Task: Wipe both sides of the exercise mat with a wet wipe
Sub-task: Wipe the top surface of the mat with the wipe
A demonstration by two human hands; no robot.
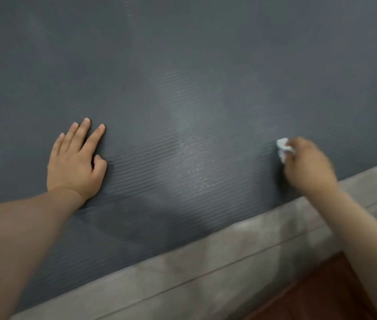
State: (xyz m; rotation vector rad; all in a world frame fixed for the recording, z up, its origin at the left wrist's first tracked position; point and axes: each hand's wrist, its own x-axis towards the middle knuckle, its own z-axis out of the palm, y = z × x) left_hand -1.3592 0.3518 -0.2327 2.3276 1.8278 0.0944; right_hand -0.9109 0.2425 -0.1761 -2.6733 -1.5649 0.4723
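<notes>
A dark grey ribbed exercise mat [183, 77] fills most of the view, lying flat on the floor. A wet sheen shows on it near the middle. My left hand [75, 159] rests palm down on the mat at the left, fingers spread and holding nothing. My right hand [307, 165] is at the right, near the mat's front edge, blurred by motion. Its fingers are closed on a crumpled white wet wipe [283, 148] that presses against the mat.
A grey tiled floor [206, 269] runs along the mat's near edge. A reddish-brown surface [317, 289] shows at the bottom right corner.
</notes>
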